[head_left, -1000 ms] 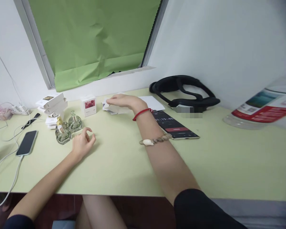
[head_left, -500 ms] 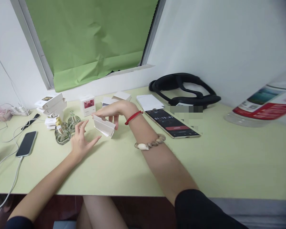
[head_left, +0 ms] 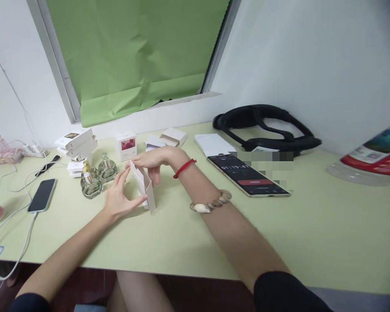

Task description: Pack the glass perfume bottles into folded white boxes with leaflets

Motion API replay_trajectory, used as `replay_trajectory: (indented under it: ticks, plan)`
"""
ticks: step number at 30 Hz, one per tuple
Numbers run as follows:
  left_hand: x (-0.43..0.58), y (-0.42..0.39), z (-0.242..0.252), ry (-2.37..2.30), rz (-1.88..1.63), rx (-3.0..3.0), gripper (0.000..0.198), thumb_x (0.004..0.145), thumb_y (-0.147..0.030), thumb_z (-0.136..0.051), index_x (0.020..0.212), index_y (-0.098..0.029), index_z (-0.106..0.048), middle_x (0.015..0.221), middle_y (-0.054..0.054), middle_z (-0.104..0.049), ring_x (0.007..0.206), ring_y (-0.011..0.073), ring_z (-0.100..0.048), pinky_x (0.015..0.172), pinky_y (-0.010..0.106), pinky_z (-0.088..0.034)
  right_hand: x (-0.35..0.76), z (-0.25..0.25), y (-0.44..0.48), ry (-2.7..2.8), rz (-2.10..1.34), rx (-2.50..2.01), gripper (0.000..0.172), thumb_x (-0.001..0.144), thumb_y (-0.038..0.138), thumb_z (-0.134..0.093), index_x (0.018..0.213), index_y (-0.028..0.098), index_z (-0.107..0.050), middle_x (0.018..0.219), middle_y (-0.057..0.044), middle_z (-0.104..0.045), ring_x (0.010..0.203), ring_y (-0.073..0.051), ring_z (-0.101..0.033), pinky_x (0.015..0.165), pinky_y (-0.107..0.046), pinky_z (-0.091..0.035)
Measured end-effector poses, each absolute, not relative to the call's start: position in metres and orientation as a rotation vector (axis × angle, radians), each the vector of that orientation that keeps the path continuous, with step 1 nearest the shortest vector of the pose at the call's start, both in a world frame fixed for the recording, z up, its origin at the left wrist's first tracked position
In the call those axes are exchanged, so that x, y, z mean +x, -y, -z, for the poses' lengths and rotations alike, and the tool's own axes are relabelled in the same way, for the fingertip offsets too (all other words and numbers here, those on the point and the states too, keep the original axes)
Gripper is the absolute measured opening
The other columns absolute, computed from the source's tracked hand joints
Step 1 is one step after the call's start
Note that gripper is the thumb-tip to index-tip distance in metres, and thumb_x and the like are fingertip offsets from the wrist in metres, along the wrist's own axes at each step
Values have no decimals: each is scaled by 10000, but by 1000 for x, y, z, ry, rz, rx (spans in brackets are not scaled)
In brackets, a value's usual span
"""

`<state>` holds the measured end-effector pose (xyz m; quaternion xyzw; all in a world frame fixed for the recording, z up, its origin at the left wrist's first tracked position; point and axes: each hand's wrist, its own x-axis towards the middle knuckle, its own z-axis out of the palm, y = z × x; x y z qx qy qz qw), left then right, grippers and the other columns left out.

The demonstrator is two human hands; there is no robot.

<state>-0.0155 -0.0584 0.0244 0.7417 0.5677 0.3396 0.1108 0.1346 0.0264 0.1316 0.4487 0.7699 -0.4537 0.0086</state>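
A flattened white carton [head_left: 145, 186] stands on edge on the pale green table [head_left: 188, 234]. My right hand [head_left: 152, 159] grips its top from behind, fingers curled over it. My left hand [head_left: 118, 198] meets it from the left, thumb and fingers pinching its lower side. Two small glass perfume bottles [head_left: 97, 178] stand just left of my left hand. A small white box with a red picture [head_left: 126, 146] stands behind them.
A stack of white boxes [head_left: 74, 145] lies at the back left, more flat cartons [head_left: 169, 137] behind my hands. A phone on a cable [head_left: 42, 195] lies far left, another phone showing a timer [head_left: 248, 174] to the right, a black headband device [head_left: 269, 128] beyond it.
My right hand took a flat carton from the back pile and brought it toward me. My left hand rose from the table and closed on the carton's left side.
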Motion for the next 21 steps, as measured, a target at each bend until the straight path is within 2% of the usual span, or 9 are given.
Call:
replay_trajectory:
  ticks: [3, 8, 15, 17, 21]
  plan:
    - [-13, 61, -25, -1644, -1056, 2147, 836, 701, -401, -704, 1448, -245, -364, 1403, 109, -496, 1061, 246, -630, 916, 387, -533, 135, -129, -26, -2325, 1483, 1339, 442, 1008, 372, -398, 1378, 137, -445, 801, -80, -712, 516, -190, -680, 541, -297, -586]
    - [-13, 60, -20, -1598, -1068, 2065, 747, 736, -393, -670, 1420, -242, -410, 1357, 101, -546, 1049, 242, -630, 895, 379, -535, 135, -120, -28, -2342, 1556, 1368, 441, 1022, 379, -325, 1374, 146, -451, 867, -101, -720, 507, -192, -676, 556, -301, -586]
    - [-14, 59, -14, -1487, -1070, 1920, 503, 910, -443, -446, 1374, -250, -466, 1340, 71, -571, 1064, 226, -609, 900, 360, -504, 126, -110, -32, -2393, 1499, 1504, 430, 1029, 354, -307, 1361, 118, -447, 651, -66, -679, 454, -177, -634, 477, -250, -545]
    - [-15, 59, -14, -1448, -1124, 1911, 472, 944, -463, -354, 1305, -212, -525, 1261, 85, -618, 1041, 231, -607, 916, 364, -485, 123, -111, -30, -2397, 1458, 1529, 433, 1039, 311, -255, 1375, 97, -426, 585, -50, -652, 451, -172, -627, 481, -244, -545]
    - [-17, 55, -13, -1444, -1268, 1845, 576, 967, -528, -204, 1054, -150, -631, 1001, 104, -678, 912, 239, -602, 874, 373, -473, 122, -113, -28, -2417, 1437, 1544, 416, 1037, 265, -235, 1344, 72, -439, 544, -50, -641, 473, -188, -644, 510, -265, -568]
